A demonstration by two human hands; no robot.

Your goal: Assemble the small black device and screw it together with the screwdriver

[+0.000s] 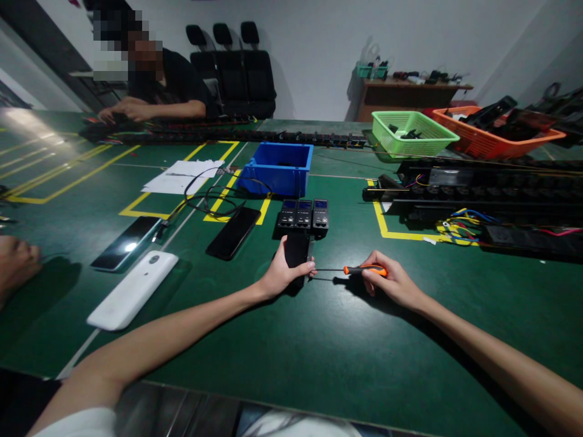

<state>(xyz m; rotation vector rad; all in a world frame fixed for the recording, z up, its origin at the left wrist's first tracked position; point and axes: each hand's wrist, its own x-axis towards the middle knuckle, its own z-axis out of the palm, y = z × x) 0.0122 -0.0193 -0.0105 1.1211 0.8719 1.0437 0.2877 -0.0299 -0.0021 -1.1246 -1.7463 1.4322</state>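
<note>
Basically, bracing and aiming mattered most

Head view, the only one. My left hand (283, 271) gripped a black box (297, 249) near the middle of the green table (328, 370), thumb laid across its near part, fingertips at its right side. My right hand (387, 280) was closed around the orange-and-black handle of a screwdriver (365, 270), thumb and fingers wrapped on it, shaft pointing left at that same side of the box, close by my left fingertips. Couldn't tell if the tip was seated in anything; too small to read. Couldn't tell either whether the box rested on the table or was slightly lifted.

Doing this well, I judged, called for a firm left grip, so the box wouldn't twist under the turning, and a shaft square to the side face. A slanted tip could have slipped; my left thumb and fingertips sat right beside it, so moving them a little clear looked wise. Light inward push, turning from the fingers, no forcing.

Spacing: three small black units (303, 214) stood just beyond the box, so a shove away from me risked bumping them. Blue bin (274, 181) behind those, dark phone (234, 233) off to the left. Right forearm had room.
</note>
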